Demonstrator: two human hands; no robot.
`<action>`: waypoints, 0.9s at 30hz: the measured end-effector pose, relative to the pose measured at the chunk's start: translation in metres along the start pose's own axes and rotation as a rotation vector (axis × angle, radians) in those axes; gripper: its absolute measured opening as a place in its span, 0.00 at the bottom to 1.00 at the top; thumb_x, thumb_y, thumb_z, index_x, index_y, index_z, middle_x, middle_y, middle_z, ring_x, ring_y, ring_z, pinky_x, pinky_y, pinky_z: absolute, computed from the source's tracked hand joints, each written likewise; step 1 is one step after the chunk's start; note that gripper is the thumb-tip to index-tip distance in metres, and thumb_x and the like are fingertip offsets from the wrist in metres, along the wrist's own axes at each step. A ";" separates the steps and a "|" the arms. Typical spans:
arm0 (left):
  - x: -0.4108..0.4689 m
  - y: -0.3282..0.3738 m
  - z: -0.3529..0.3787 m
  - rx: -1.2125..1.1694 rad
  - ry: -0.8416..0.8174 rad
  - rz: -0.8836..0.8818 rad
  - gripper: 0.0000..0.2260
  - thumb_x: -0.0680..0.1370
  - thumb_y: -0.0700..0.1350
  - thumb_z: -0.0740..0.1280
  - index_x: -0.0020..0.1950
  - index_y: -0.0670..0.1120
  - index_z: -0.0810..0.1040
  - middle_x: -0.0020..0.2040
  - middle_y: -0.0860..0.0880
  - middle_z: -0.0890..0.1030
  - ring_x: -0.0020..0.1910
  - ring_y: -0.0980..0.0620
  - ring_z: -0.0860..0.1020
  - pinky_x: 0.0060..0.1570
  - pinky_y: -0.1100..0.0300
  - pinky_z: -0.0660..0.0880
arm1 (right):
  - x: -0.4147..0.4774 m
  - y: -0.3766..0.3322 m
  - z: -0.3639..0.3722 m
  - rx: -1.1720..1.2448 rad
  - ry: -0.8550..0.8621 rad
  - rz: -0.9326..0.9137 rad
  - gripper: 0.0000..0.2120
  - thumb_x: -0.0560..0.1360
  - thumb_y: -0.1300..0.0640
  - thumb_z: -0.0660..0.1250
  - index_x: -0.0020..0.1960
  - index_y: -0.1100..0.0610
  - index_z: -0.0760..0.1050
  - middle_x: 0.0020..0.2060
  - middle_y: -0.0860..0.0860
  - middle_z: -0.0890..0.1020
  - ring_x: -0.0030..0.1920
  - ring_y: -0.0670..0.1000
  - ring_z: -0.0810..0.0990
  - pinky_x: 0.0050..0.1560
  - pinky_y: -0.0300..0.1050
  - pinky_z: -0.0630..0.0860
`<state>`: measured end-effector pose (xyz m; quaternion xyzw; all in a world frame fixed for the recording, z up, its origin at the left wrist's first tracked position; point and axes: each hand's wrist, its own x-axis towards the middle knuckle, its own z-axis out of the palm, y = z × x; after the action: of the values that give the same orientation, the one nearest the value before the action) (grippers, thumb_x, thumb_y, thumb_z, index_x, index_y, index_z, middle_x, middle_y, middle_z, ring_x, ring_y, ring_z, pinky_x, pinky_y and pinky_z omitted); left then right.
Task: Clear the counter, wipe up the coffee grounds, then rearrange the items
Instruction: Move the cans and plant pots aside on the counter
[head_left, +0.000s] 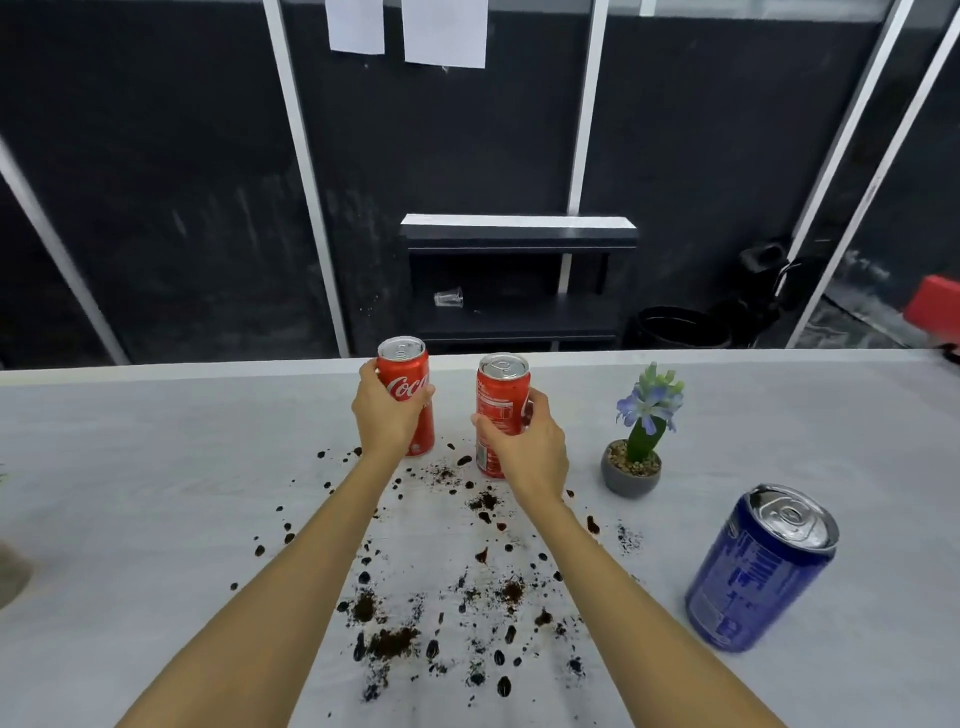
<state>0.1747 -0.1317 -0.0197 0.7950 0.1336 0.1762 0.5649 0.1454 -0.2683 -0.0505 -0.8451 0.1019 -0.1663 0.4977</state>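
Coffee grounds (392, 642) lie scattered in dark clumps and specks over the middle of the pale bench (156, 493), from close to its near edge up to the two red cans. Toward the right side a blue drink can (763, 566) stands with its top unopened, apart from the spill. Farther back and a little inward sits a small grey pot with a blue-flowered plant (636, 457). Both forearms reach across the grounds. The left hand (387, 415) is wrapped round an upright red Coca-Cola can (408, 384) just short of the far edge, and the right hand (530, 441) grasps a second red can (498, 400) just beside it, nearer the plant. Whether either can is lifted off the bench cannot be told. Beyond the far edge stands a dark shelf unit (519, 275) holding a clear plastic cup (449, 298) on its side.
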 end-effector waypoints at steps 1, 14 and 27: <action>0.000 0.000 0.002 0.004 -0.008 0.000 0.29 0.70 0.44 0.73 0.66 0.42 0.64 0.65 0.41 0.73 0.64 0.43 0.72 0.63 0.48 0.69 | 0.002 0.002 -0.001 0.011 0.003 0.006 0.33 0.68 0.42 0.71 0.67 0.52 0.65 0.60 0.51 0.78 0.59 0.52 0.77 0.58 0.50 0.72; -0.028 0.013 -0.087 0.024 0.085 0.049 0.29 0.70 0.44 0.73 0.67 0.44 0.65 0.66 0.43 0.73 0.64 0.44 0.72 0.63 0.47 0.69 | -0.013 -0.049 0.004 0.107 -0.093 -0.147 0.33 0.66 0.44 0.73 0.67 0.53 0.67 0.59 0.52 0.79 0.58 0.53 0.78 0.59 0.52 0.74; -0.101 -0.050 -0.334 0.091 0.413 -0.093 0.32 0.66 0.42 0.75 0.67 0.45 0.66 0.63 0.42 0.75 0.60 0.43 0.74 0.58 0.47 0.74 | -0.167 -0.154 0.135 0.353 -0.546 -0.193 0.27 0.66 0.51 0.75 0.61 0.56 0.71 0.56 0.53 0.80 0.51 0.48 0.77 0.59 0.47 0.74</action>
<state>-0.0612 0.1270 0.0203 0.7596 0.2909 0.3029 0.4967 0.0436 -0.0279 -0.0063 -0.7650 -0.1459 0.0048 0.6273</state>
